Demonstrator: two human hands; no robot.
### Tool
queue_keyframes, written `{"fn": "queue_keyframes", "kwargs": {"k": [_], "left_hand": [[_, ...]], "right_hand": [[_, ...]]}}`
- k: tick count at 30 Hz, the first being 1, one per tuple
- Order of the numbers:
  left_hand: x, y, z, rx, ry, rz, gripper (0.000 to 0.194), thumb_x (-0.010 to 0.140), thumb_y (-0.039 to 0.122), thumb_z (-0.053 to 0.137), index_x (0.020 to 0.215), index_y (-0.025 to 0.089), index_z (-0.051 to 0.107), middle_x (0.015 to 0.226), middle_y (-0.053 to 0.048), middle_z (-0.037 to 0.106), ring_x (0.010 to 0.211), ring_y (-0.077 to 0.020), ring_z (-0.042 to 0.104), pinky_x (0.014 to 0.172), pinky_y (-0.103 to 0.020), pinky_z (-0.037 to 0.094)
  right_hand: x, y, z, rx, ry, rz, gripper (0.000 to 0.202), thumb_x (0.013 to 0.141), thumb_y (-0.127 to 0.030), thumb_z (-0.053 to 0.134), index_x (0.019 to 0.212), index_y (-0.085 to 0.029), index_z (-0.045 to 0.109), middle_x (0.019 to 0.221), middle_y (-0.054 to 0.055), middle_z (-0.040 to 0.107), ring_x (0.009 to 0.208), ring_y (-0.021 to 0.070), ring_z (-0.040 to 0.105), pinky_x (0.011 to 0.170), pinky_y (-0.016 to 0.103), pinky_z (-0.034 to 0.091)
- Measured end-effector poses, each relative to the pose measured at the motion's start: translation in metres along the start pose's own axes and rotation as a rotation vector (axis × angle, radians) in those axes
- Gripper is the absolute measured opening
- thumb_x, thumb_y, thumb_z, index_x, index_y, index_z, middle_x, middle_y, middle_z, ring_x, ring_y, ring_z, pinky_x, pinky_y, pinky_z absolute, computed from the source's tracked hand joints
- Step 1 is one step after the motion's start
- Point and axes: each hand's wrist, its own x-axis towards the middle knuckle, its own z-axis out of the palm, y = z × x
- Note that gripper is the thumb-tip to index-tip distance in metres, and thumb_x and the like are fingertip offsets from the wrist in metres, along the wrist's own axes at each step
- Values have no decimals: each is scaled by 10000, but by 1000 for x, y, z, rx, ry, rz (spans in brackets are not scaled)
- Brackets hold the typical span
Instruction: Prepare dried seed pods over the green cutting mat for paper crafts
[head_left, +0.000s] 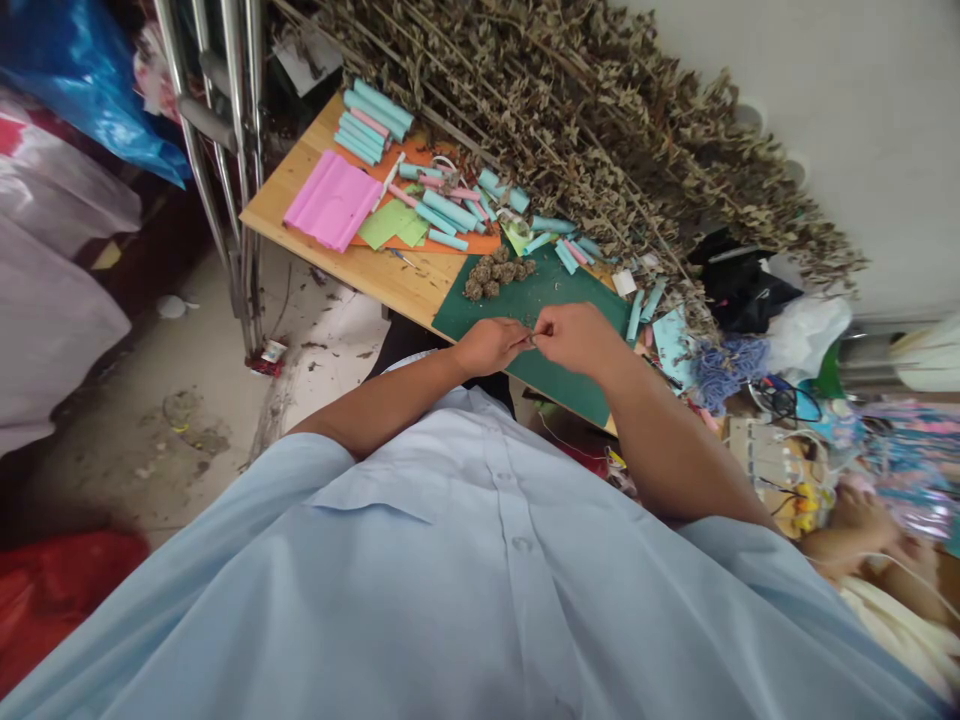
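Observation:
My left hand (493,347) and my right hand (571,336) meet at the fingertips over the near edge of the green mat (577,390). The fingers of both are closed in a pinch on something small between them, too small to make out. Just beyond them on the mat lies a pile of brownish-grey dried clumps (495,273). Blue and pink paper rolls (450,212) are scattered behind the pile.
Long dried leafy stalks (525,90) lie along the table's far side. Pink paper (334,200) and green sheets (394,223) rest on the wooden table (281,215). Metal crutches (240,150) stand at the left. Purple yarn (726,372) sits at the right; another person's hand (862,515) shows beyond.

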Motion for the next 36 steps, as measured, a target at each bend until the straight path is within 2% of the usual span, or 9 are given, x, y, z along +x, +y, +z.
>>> {"fn": "queue_keyframes", "kwargs": {"k": [9, 16, 22, 36], "left_hand": [[2, 1, 2, 53, -2, -81, 336, 1081, 386, 526, 943, 143, 713, 926, -116, 740, 901, -227, 711, 806, -326, 521], [2, 2, 2, 15, 13, -23, 344, 1096, 383, 494, 999, 150, 727, 961, -112, 758, 927, -211, 720, 828, -314, 526], [2, 1, 0, 4, 2, -19, 336, 1093, 368, 500, 979, 148, 727, 955, -113, 763, 942, -217, 722, 848, -322, 531], [2, -2, 3, 21, -5, -30, 289, 1069, 330, 535, 939, 154, 724, 933, -110, 748, 898, -218, 715, 809, -325, 527]], "right_hand": [[2, -4, -4, -33, -32, -33, 151, 848, -209, 662, 855, -234, 811, 825, 44, 798, 777, 222, 693, 685, 314, 426], [-11, 7, 4, 90, 2, -64, 224, 896, -228, 626, 981, -240, 832, 847, 28, 809, 777, 210, 708, 730, 306, 479], [-5, 4, 2, 40, 36, -1, 188, 853, -230, 659, 915, -240, 836, 847, 37, 812, 793, 221, 713, 737, 313, 484], [13, -7, -6, -75, -94, 11, 131, 768, -222, 701, 818, -232, 822, 789, 53, 789, 780, 233, 696, 673, 322, 424]]}}
